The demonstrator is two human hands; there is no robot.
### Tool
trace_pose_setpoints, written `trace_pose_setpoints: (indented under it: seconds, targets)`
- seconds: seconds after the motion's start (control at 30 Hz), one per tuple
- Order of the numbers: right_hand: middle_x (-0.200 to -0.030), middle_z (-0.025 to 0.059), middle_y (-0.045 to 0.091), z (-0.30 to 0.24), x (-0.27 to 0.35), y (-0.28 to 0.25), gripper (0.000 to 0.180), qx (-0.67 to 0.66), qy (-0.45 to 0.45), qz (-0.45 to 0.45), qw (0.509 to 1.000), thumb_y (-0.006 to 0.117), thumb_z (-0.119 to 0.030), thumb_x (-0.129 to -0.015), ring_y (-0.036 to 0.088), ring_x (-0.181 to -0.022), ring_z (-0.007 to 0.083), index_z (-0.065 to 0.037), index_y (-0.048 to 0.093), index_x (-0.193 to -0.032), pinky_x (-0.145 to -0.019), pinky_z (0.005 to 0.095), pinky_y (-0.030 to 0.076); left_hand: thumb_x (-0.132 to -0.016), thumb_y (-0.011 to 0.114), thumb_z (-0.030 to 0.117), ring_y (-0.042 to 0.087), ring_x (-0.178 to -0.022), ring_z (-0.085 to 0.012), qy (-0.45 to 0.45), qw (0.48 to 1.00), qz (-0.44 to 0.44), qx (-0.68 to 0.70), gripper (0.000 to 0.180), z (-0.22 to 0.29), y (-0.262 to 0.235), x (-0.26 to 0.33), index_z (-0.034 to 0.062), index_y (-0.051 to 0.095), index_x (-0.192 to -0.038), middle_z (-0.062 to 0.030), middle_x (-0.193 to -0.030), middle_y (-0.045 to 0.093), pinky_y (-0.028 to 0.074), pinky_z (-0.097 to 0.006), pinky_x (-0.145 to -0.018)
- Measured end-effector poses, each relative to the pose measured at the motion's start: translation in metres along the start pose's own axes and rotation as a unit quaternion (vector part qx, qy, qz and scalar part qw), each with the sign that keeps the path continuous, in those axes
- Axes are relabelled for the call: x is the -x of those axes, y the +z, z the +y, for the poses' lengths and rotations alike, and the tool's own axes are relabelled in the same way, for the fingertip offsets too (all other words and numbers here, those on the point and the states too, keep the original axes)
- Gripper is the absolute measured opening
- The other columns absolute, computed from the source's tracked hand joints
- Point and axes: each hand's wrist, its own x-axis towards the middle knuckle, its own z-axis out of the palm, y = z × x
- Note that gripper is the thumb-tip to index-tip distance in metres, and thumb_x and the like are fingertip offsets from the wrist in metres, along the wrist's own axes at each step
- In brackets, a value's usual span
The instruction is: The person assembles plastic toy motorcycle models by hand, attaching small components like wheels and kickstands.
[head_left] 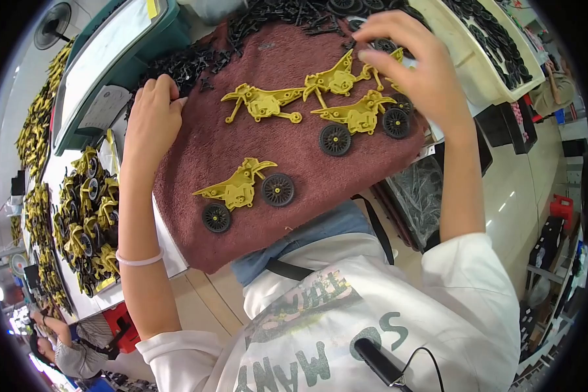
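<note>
On the cloth (336, 175), a yellow motorcycle body (338, 81) is set left and nearward of the right hand's (419, 59) parted fingers, its long axis slanted away rightward, while what is pinched by the farther left hand (152, 121) cannot be told.

White T-shirt (467, 281), short loose sleeves. Front print: large dark grey-green lettering (392, 328), mottled multicoloured patch (317, 298). Pale pinkish band (140, 262) round left forearm. Slim black device (374, 359) at chest, thin black cable (431, 353) looping off. Black strap (287, 269), blue cloth (307, 239) at waist. Hands bare.
</note>
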Motion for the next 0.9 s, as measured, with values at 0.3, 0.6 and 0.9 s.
trace_pose_setpoints:
  seconds: [0.3,0.6,0.9]
  targets:
    - [-0.091,0.0142,0.064,0.048,-0.071,0.062,0.019,0.077,-0.008,-0.185,0.98,0.07,-0.015,-0.076,0.061,-0.09,0.0323,-0.004,0.066,-0.091,-0.078,0.0407,0.048,-0.084,0.06,0.003,0.061,-0.073,-0.02,-0.011,0.957,0.111,0.268,0.011,0.018,-0.037,0.048,-0.0006,0.059,-0.094,-0.0119,-0.083,0.064,0.047,-0.03,-0.069]
    - [-0.073,0.0106,0.063,0.028,-0.047,0.046,0.02,-0.201,-0.113,-0.014,0.973,0.066,-0.006,-0.081,0.058,-0.066,0.0241,0.001,0.065,-0.099,-0.063,0.0298,0.046,-0.091,0.054,0.001,0.055,-0.067,-0.0125,-0.012,0.878,0.144,0.456,0.005,0.028,-0.021,0.156,-0.0036,0.055,-0.089,-0.0084,-0.081,0.057,0.043,-0.023,-0.06]
    - [-0.089,0.0018,0.067,-0.063,0.029,0.069,0.018,-0.484,0.081,-0.211,0.845,0.068,-0.005,-0.081,0.059,-0.081,0.0071,-0.004,0.071,-0.099,-0.074,0.0212,0.047,-0.092,0.057,0.005,0.055,-0.061,-0.0105,-0.102,0.801,0.166,0.567,0.011,0.055,0.008,0.211,-0.0053,0.056,-0.09,-0.009,-0.078,0.057,0.042,-0.02,-0.052]
